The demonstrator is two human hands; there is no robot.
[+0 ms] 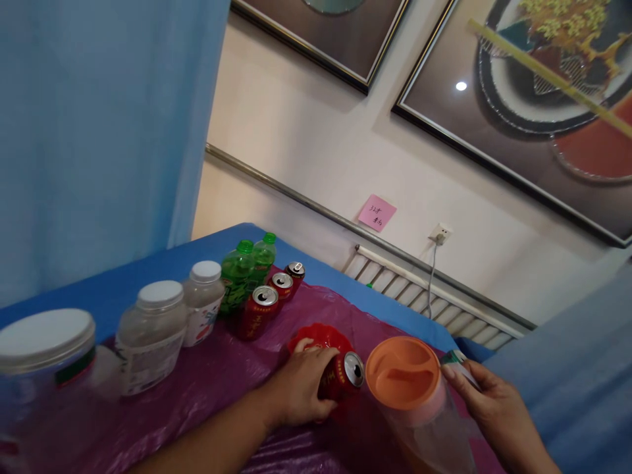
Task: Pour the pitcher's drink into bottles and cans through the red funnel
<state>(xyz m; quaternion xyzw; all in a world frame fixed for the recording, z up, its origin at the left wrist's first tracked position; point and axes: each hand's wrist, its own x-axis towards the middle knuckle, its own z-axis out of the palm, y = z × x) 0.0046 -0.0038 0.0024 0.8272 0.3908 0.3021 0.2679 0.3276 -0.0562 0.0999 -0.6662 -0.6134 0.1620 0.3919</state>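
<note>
My left hand (301,388) is closed around a red drink can (336,380) with a silver top, tilted to the right. Just behind it lies a red dish with a wavy rim (316,334). My right hand (496,405) pinches a small green-and-white pack (457,359), whose kind I cannot make out. Between my hands stands a large clear jar with an orange lid (403,374). Left of my left hand are more cans, including a red can (259,313) and a dark-topped can (295,271).
Green plastic bottles (237,280) stand behind the cans. White-lidded jars (153,336) line the left side. A purple plastic sheet (212,401) covers part of the blue table (192,250). Beyond are a radiator (395,280), a plugged-in socket (440,233) and a blue curtain (99,131).
</note>
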